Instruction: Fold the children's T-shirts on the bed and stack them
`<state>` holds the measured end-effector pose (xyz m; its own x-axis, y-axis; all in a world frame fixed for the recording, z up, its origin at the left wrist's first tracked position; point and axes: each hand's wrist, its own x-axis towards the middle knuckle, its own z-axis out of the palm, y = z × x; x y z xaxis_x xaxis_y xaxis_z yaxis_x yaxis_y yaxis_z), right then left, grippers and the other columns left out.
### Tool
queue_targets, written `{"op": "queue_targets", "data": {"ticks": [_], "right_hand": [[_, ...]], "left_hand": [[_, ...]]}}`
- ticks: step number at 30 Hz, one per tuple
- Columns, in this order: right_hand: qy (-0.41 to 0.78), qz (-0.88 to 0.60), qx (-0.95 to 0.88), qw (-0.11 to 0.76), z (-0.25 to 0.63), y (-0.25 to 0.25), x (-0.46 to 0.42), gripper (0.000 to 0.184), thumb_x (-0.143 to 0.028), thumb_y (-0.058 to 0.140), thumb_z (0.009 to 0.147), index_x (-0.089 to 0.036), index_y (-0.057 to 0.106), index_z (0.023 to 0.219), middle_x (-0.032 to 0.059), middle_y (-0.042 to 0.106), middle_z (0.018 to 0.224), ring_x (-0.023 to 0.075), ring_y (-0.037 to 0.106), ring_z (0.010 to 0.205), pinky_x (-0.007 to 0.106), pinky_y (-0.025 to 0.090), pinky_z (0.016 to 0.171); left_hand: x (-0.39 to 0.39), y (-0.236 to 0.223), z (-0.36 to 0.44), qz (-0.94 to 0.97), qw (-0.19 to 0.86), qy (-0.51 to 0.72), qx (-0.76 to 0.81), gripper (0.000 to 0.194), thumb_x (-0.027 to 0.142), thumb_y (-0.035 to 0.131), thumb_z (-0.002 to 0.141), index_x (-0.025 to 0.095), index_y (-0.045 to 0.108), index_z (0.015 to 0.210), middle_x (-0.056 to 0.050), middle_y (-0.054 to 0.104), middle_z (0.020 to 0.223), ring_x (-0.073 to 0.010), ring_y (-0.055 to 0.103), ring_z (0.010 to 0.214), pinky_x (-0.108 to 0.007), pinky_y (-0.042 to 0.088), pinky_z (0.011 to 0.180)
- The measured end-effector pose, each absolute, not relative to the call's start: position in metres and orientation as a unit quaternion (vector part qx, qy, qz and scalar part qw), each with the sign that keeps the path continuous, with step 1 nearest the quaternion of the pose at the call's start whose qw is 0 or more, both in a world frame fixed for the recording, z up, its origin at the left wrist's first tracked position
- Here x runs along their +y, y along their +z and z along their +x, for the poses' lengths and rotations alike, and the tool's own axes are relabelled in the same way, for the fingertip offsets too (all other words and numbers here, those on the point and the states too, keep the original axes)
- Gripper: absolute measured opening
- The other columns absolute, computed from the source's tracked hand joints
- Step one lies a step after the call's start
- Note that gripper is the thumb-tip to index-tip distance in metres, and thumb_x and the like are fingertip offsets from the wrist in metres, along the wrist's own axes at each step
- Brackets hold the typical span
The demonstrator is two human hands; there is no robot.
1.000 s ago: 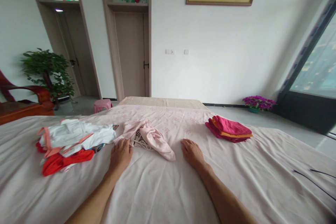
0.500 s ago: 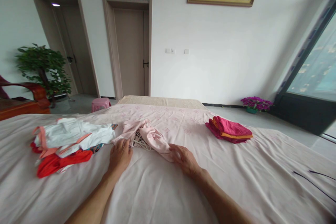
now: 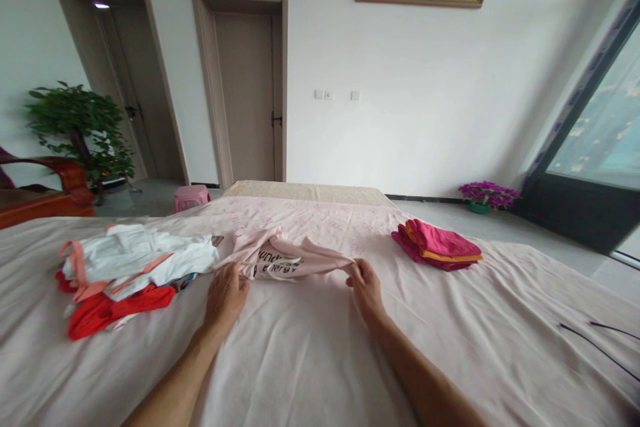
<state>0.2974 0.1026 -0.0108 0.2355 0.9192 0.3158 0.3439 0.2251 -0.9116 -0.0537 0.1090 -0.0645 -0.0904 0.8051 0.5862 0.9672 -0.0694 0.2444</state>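
Note:
A pale pink shirt with dark lettering lies stretched across the middle of the bed. My left hand grips its left end, fingers curled on the cloth. My right hand pinches its right end, pulled out to the right. To the left of my left hand lies a loose heap of white, orange and red clothes. A folded stack of magenta and orange clothes sits to the right, beyond my right hand.
The bed's pink sheet fills the foreground, with a thin black cable at the right. Beyond are a pink stool, a potted plant, a wooden chair, purple flowers and two doors.
My right hand slid left onto the crumpled pink shirt, took hold of its end and drew it out to the right, so the shirt now lies stretched. My left hand stayed put.

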Motion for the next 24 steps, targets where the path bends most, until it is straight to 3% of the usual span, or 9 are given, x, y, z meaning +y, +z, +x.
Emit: {"op": "queue_targets", "data": {"ticks": [4, 9, 15, 19, 21, 24], "right_hand": [[0.396, -0.536, -0.388, 0.636, 0.313, -0.017, 0.115, 0.037, -0.054, 0.06, 0.082, -0.02, 0.056, 0.094, 0.0034, 0.066, 0.091, 0.0195, 0.067, 0.073, 0.031, 0.055, 0.062], [0.433, -0.507, -0.381, 0.64, 0.31, -0.015, 0.11, 0.041, -0.055, 0.067, 0.077, -0.02, 0.056, 0.097, 0.0064, 0.067, 0.105, 0.0234, 0.071, 0.083, 0.033, 0.056, 0.065], [0.443, -0.49, -0.423, 0.62, 0.305, -0.008, 0.106, 0.043, -0.058, 0.069, 0.076, -0.021, 0.057, 0.095, 0.005, 0.068, 0.099, 0.0248, 0.068, 0.094, 0.032, 0.052, 0.071], [0.438, -0.485, -0.454, 0.605, 0.308, -0.009, 0.11, 0.041, -0.055, 0.072, 0.072, -0.02, 0.058, 0.087, 0.0034, 0.069, 0.091, 0.0226, 0.064, 0.093, 0.03, 0.049, 0.074], [0.426, -0.489, -0.455, 0.609, 0.31, -0.01, 0.112, 0.038, -0.051, 0.072, 0.071, -0.02, 0.058, 0.085, 0.0025, 0.068, 0.088, 0.0207, 0.063, 0.089, 0.029, 0.048, 0.075], [0.418, -0.482, -0.443, 0.63, 0.314, -0.012, 0.114, 0.037, -0.046, 0.071, 0.069, -0.019, 0.062, 0.092, 0.0028, 0.069, 0.091, 0.0196, 0.062, 0.087, 0.029, 0.048, 0.078]], "left_hand": [[0.11, -0.065, -0.055, -0.645, 0.113, -0.347, -0.671, 0.047, 0.023, 0.048, 0.085, 0.009, 0.051, 0.13, -0.02, 0.06, 0.128, -0.0292, 0.056, 0.123, -0.042, 0.046, 0.104], [0.114, -0.065, -0.056, -0.639, 0.089, -0.383, -0.661, 0.056, 0.037, 0.048, 0.088, 0.008, 0.049, 0.135, -0.02, 0.058, 0.132, -0.0307, 0.054, 0.126, -0.044, 0.045, 0.107], [0.12, -0.062, -0.052, -0.632, 0.089, -0.356, -0.683, 0.063, 0.046, 0.046, 0.089, 0.005, 0.047, 0.137, -0.023, 0.057, 0.134, -0.0321, 0.053, 0.127, -0.044, 0.043, 0.106], [0.125, -0.05, -0.041, -0.628, 0.124, -0.292, -0.711, 0.06, 0.046, 0.048, 0.089, 0.009, 0.05, 0.136, -0.019, 0.059, 0.134, -0.0327, 0.051, 0.128, -0.045, 0.04, 0.106], [0.13, -0.042, -0.037, -0.627, 0.134, -0.268, -0.719, 0.054, 0.046, 0.048, 0.089, 0.012, 0.055, 0.131, -0.019, 0.063, 0.126, -0.0335, 0.053, 0.125, -0.047, 0.04, 0.104], [0.14, -0.03, -0.035, -0.641, 0.061, -0.266, -0.717, 0.034, 0.042, 0.052, 0.085, 0.017, 0.068, 0.103, -0.015, 0.071, 0.102, -0.0312, 0.062, 0.108, -0.043, 0.042, 0.098]]}}
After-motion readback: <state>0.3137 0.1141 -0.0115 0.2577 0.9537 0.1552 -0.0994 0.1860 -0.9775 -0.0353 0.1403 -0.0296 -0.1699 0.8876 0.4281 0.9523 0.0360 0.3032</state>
